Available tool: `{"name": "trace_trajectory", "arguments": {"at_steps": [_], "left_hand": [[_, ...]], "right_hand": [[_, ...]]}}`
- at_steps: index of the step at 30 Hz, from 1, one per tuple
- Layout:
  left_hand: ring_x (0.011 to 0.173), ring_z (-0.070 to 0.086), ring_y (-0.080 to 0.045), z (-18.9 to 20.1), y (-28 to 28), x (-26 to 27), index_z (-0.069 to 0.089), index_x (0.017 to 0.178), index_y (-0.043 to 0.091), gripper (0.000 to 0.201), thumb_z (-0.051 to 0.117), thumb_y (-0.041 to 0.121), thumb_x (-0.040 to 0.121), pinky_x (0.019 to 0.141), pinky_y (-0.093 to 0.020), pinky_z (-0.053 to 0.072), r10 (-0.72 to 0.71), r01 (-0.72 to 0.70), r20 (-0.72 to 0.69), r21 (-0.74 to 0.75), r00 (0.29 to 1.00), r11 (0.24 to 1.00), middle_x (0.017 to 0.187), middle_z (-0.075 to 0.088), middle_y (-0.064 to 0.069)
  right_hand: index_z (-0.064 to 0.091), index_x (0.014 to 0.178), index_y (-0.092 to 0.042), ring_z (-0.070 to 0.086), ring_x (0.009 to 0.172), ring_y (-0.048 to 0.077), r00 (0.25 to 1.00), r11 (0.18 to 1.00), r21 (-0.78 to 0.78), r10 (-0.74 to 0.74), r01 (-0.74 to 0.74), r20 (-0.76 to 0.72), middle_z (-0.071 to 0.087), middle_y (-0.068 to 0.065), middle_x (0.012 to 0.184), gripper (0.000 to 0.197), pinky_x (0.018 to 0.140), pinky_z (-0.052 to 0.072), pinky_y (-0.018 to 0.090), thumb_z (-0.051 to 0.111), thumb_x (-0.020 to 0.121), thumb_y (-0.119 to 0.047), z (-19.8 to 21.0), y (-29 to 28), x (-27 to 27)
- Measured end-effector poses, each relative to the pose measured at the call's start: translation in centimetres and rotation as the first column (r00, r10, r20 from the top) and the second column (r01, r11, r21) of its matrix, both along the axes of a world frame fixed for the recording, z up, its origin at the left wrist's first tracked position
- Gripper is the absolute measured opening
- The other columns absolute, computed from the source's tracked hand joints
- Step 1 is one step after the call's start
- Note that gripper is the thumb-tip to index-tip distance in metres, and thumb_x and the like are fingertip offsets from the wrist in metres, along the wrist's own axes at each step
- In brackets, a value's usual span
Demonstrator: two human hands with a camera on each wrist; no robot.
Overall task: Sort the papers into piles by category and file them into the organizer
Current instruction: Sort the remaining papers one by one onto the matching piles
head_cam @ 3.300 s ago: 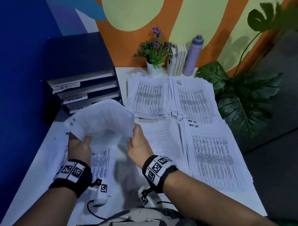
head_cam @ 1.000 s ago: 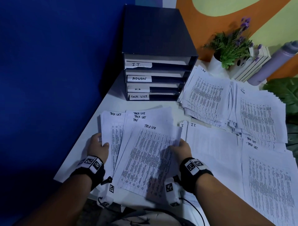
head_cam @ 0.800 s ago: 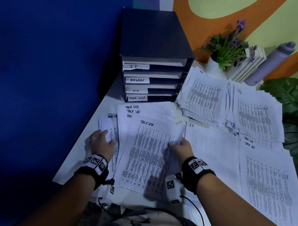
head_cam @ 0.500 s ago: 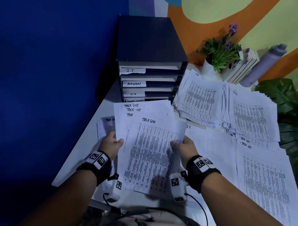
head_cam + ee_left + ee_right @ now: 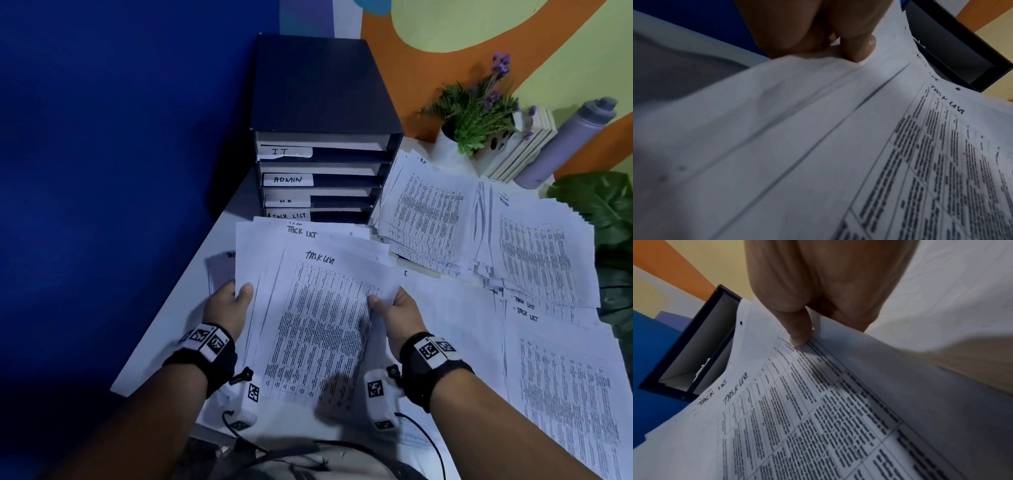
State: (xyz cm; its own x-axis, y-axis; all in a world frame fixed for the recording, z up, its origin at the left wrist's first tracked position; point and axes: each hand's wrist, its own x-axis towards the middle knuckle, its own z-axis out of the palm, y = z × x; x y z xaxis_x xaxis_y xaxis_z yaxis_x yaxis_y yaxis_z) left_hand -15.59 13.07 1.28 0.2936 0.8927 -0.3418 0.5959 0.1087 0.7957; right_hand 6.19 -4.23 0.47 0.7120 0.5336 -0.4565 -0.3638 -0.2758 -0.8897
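Gripped at both side edges, thumbs on top: loose fanned sheaf of white printed sheets headed "Task List" (image 5: 318, 318), raised off the white table (image 5: 191, 308), left hand (image 5: 227, 310) and right hand (image 5: 399, 313) each clamping an edge, likely to square it for filing. Straight ahead, dark blue four-tier organizer (image 5: 322, 137): labelled IT, ADMIN, H.R, TASK LIST; contents unclear. Sorted paper piles (image 5: 479, 233) alongside.

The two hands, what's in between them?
A stack of Task List papers spans the gap: the left hand grips its left edge, the right hand its right edge. The head view shows this best.
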Motion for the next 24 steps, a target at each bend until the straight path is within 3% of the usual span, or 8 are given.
{"name": "trace_trajectory", "arguments": {"at_steps": [3, 7, 9, 14, 17, 20, 22, 24], "left_hand": [[0.092, 0.059, -0.029, -0.4, 0.3, -0.1, 0.063, 0.105, 0.007, 0.03, 0.043, 0.029, 0.099, 0.075, -0.028, 0.039, -0.004, 0.004, -0.033, 0.014, 0.999, 1.0, 0.092, 0.062, -0.008], [0.095, 0.059, -0.024, -0.4, 0.2, -0.1, 0.066, 0.112, 0.007, 0.025, 0.05, 0.02, 0.097, 0.081, -0.025, 0.041, -0.005, 0.005, -0.009, 0.021, 1.0, 1.0, 0.095, 0.064, -0.006], [0.095, 0.061, -0.022, -0.2, 0.1, -0.1, 0.066, 0.113, 0.008, 0.022, 0.054, 0.015, 0.096, 0.083, -0.024, 0.042, 0.011, -0.012, 0.016, 0.016, 1.0, 1.0, 0.1, 0.067, -0.006], [0.09, 0.063, -0.017, -0.1, 0.2, -0.2, 0.064, 0.11, 0.018, 0.021, 0.063, 0.01, 0.09, 0.079, -0.021, 0.043, 0.049, -0.04, 0.134, -0.071, 0.99, 0.997, 0.093, 0.067, 0.003], [0.085, 0.059, -0.019, 0.1, 0.1, -0.1, 0.063, 0.11, 0.017, 0.018, 0.051, 0.019, 0.098, 0.072, -0.022, 0.04, 0.029, -0.023, 0.08, -0.076, 0.996, 0.997, 0.094, 0.065, -0.001], [0.091, 0.064, -0.037, -0.9, 0.0, 0.1, 0.066, 0.103, 0.019, 0.025, 0.044, 0.031, 0.1, 0.076, -0.03, 0.047, -0.058, 0.072, 0.069, -0.215, 0.996, 0.974, 0.098, 0.067, -0.02], [0.096, 0.064, -0.037, -1.5, -0.1, 0.2, 0.066, 0.098, 0.02, 0.028, 0.044, 0.037, 0.099, 0.083, -0.036, 0.049, -0.128, 0.131, 0.028, -0.223, 0.991, 0.966, 0.103, 0.067, -0.021], [0.104, 0.057, -0.028, -2.2, -0.1, 0.2, 0.064, 0.1, 0.018, 0.028, 0.042, 0.034, 0.099, 0.089, -0.033, 0.044, -0.15, 0.127, -0.209, -0.122, 0.966, 0.984, 0.116, 0.063, -0.013]], "right_hand": [[0.063, 0.113, -0.01, 0.063, 0.086, 0.018, 0.999, 0.999, 0.032, 0.038, -0.038, -0.014, 0.07, 0.007, 0.101, 0.027, 0.078, 0.052, 0.032, 0.057, 0.091, 0.005, -0.2, 0.0, 0.2], [0.055, 0.085, -0.01, 0.047, 0.066, 0.018, 0.999, 0.998, 0.038, 0.045, -0.044, -0.03, 0.055, 0.007, 0.073, 0.024, 0.059, 0.036, 0.029, 0.054, 0.087, 0.013, -0.1, 0.5, 0.2], [0.051, 0.073, -0.015, 0.044, 0.063, 0.016, 0.998, 0.998, 0.02, 0.052, -0.052, -0.029, 0.05, 0.005, 0.07, 0.033, 0.057, 0.032, 0.028, 0.056, 0.085, 0.015, 0.0, 0.7, 0.2], [0.058, 0.106, 0.0, 0.059, 0.076, 0.02, 0.996, 0.996, 0.076, 0.054, -0.049, -0.066, 0.064, 0.012, 0.093, 0.03, 0.066, 0.046, 0.029, 0.055, 0.083, 0.018, -0.1, 0.9, 0.2], [0.053, 0.115, -0.014, 0.064, 0.101, 0.031, 0.999, 0.997, 0.069, 0.044, -0.042, -0.025, 0.067, 0.01, 0.106, 0.042, 0.091, 0.053, 0.043, 0.06, 0.084, 0.012, -0.3, 0.9, 0.3], [0.045, 0.13, -0.018, 0.064, 0.107, 0.026, 0.989, 0.988, 0.091, 0.13, -0.124, -0.072, 0.067, 0.006, 0.114, 0.055, 0.095, 0.05, 0.043, 0.063, 0.085, 0.008, -0.8, 1.0, 0.3], [0.056, 0.119, -0.009, 0.066, 0.092, 0.032, 0.981, 0.981, -0.035, 0.193, -0.193, -0.005, 0.069, 0.015, 0.099, 0.043, 0.087, 0.054, 0.048, 0.066, 0.08, 0.006, -1.6, 1.2, 0.3], [0.063, 0.095, -0.01, 0.067, 0.081, 0.034, 0.976, 0.968, -0.183, 0.194, -0.174, 0.1, 0.069, 0.018, 0.086, 0.025, 0.082, 0.056, 0.052, 0.069, 0.075, 0.003, -2.2, 1.5, 0.1]]}}
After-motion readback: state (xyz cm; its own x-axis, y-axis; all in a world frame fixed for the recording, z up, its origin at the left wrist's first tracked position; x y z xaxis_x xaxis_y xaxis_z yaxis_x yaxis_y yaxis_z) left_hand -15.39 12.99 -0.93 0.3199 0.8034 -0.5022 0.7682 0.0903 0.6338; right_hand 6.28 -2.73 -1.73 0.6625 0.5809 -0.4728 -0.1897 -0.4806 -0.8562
